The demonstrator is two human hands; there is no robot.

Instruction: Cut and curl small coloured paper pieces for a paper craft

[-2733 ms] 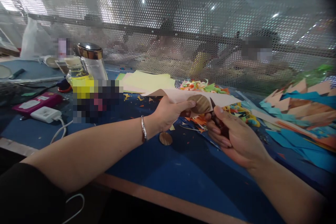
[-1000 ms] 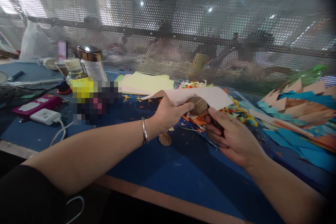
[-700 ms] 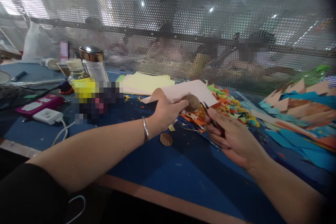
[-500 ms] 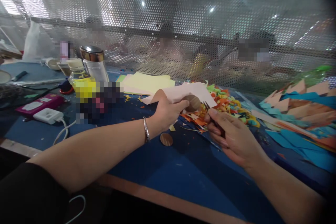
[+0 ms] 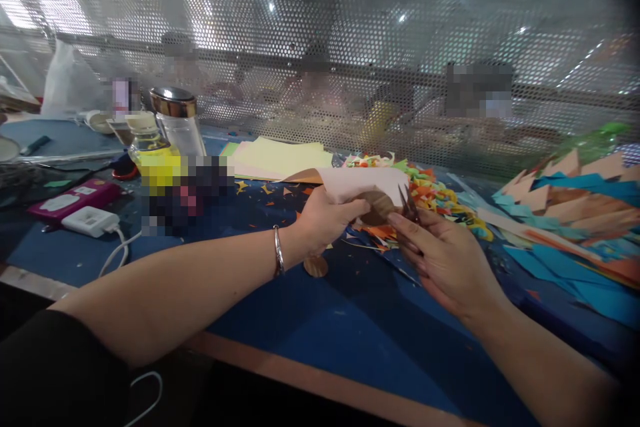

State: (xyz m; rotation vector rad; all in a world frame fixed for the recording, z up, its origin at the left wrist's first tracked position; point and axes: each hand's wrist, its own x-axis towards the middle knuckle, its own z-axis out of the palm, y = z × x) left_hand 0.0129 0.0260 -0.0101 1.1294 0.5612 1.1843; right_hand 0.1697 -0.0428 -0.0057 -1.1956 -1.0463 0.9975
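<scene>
My left hand (image 5: 327, 219) is closed on a white sheet of paper (image 5: 367, 181), its curled left end showing brown. A round brown wood-grain piece (image 5: 377, 207) sits at the sheet's near edge, under my left thumb; whether it is part of the sheet I cannot tell. My right hand (image 5: 445, 260) grips small dark scissors (image 5: 409, 203), blades pointing up and slightly apart beside the sheet's right edge. The right fingertips are at the round piece's right side and seem to touch it. Below my left wrist, another brown wood-grain disc (image 5: 316, 266) lies on the table.
Colourful paper scraps (image 5: 435, 197) are heaped behind my right hand. Coloured sheets (image 5: 280, 157) lie at the back. Folded paper pieces (image 5: 575, 193) stand at right. A yellow-filled bottle (image 5: 150, 140), a glass flask (image 5: 177, 123) and a charger (image 5: 93, 222) with cable are at left.
My right hand has brought the scissors in, turning the blades more upright, and its fingers have come to the round piece. My left hand has shifted slightly; more of the round piece shows.
</scene>
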